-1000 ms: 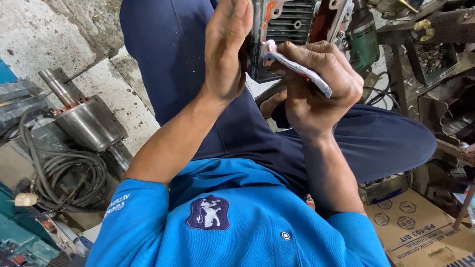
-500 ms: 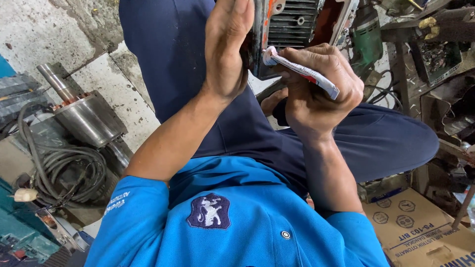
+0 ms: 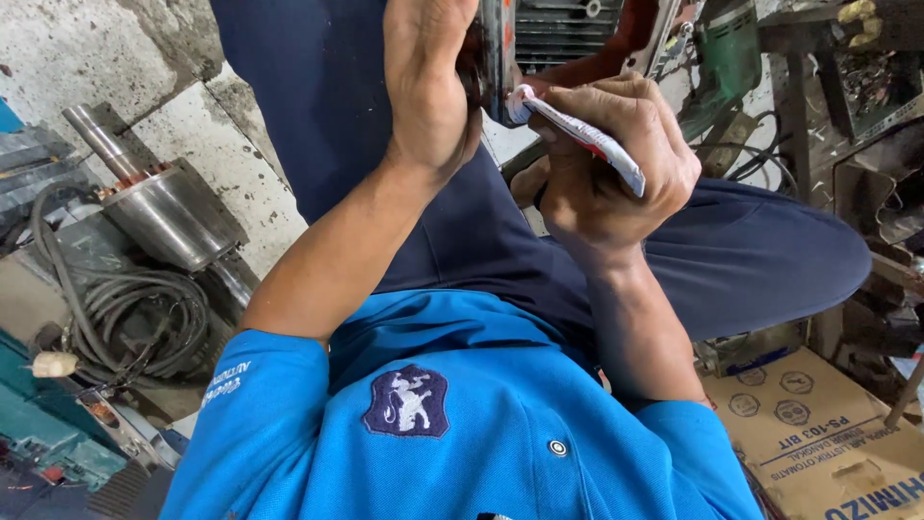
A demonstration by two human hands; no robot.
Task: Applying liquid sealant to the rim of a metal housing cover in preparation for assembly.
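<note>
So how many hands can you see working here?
2, both the person's own. The left hand is pressed on the metal housing at top centre; the right hand, beside it, grips a small tube. None seems hidden.

tube point(image 3: 577, 135): white, red print | shirt point(image 3: 481, 424): bright blue | trousers point(image 3: 751, 260): navy, perhaps

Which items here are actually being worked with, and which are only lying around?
In use:
- left hand braced on the metal finned housing
- right hand squeezing a white and red tube, nozzle at the housing edge

Lying about:
- steel rotor with shaft
- coiled grey cable
- cardboard box
- green power tool
</note>
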